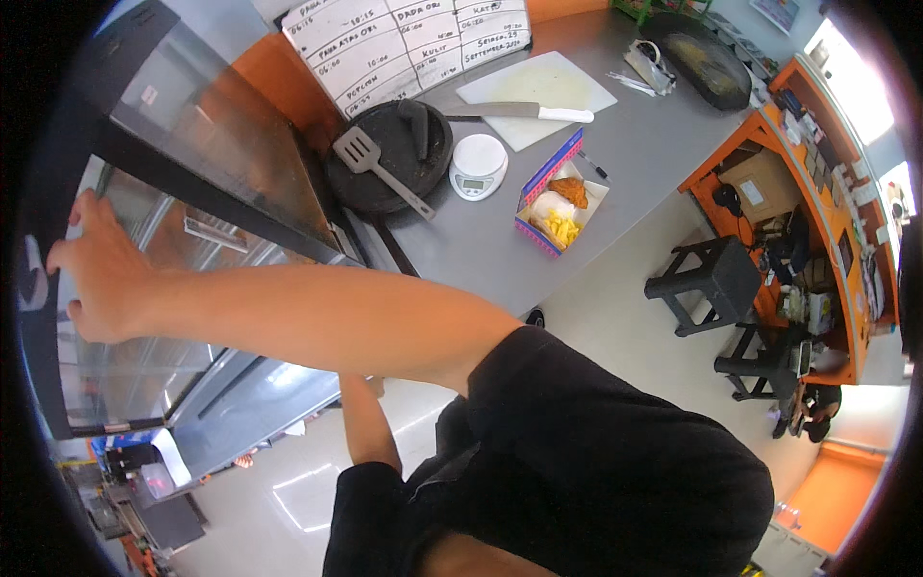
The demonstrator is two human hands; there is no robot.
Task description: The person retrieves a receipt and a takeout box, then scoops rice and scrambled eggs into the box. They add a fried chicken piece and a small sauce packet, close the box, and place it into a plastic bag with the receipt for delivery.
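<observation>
My right arm stretches across to the left, and my right hand (111,274) rests at the black-framed glass door (144,375) of a display cabinet. Its fingers are spread apart against the glass near the frame edge. Inside the cabinet are wire racks and a small label holder (216,234). Below the right forearm, my left forearm (368,428) points upward; the left hand (376,387) is almost wholly hidden behind the right forearm, so its fingers do not show. On the steel counter (452,260) stands an open meal box (538,238) with fried chicken (569,192), wrapped rice (554,208) and fries (562,229).
Beside the box are a white scale (479,163), a pen (594,166), a cutting board (548,77) with a large knife (519,111), and a black round pan (375,192) with a slotted turner (380,176). Black stools (707,279) and an orange desk (846,192) stand right.
</observation>
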